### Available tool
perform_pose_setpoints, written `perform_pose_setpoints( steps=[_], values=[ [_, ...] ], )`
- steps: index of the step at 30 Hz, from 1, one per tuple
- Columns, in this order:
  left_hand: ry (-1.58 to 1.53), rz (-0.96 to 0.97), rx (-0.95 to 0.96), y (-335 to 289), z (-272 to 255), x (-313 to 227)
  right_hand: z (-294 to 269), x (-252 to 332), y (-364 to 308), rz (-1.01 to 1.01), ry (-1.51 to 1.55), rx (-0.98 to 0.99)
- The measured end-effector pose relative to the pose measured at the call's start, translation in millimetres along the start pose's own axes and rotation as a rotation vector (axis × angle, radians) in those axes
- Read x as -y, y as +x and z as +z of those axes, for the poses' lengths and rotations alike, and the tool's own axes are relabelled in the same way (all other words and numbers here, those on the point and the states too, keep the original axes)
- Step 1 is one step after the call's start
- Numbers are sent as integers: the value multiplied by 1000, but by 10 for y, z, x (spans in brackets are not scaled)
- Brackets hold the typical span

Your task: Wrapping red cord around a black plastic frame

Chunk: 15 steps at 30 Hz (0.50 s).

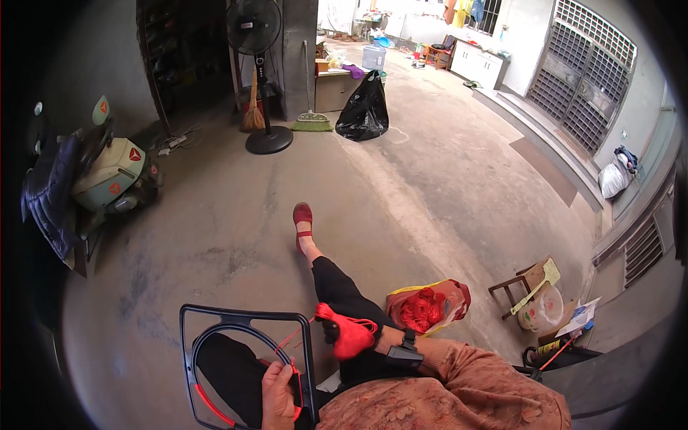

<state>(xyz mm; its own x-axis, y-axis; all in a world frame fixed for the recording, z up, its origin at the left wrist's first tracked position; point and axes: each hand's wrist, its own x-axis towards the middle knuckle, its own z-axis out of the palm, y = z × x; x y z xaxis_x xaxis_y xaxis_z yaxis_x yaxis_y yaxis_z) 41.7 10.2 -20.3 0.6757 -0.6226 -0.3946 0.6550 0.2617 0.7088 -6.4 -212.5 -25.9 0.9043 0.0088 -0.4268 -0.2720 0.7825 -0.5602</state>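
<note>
Daylight from upper right | back wall (419, 18) near blown out | left doorway (190, 64) almost black | scooter (111, 175) side dim | sheen on black bag (364, 107) | shadows soft | left hand (276, 394) reasonably sharp, far clutter (382, 42) indistinct | fisheye: black rim, metal gate (584, 72) bowed

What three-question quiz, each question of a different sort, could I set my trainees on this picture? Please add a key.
1. Multiple choice: What does the person's left hand grip?
A) a mop
B) a black frame with a ring inside it
C) a cup

2. True or false: In the picture, the black plastic bag stands to the right of the standing fan.

3. Short answer: What colour is the cord in the yellow-edged bag?

Key: 1. B; 2. True; 3. Red.
</note>
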Motion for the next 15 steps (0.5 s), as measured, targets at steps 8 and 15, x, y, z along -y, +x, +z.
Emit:
perform_pose_setpoints(
  steps=[8, 15],
  values=[
    [-50, 18, -19, 61, -119, 36, -801, 499, -800, 261, -834, 30],
    [-96, 48, -28, 31, 45, -62, -856, 477, -807, -40, -1462, -142]
  ],
)
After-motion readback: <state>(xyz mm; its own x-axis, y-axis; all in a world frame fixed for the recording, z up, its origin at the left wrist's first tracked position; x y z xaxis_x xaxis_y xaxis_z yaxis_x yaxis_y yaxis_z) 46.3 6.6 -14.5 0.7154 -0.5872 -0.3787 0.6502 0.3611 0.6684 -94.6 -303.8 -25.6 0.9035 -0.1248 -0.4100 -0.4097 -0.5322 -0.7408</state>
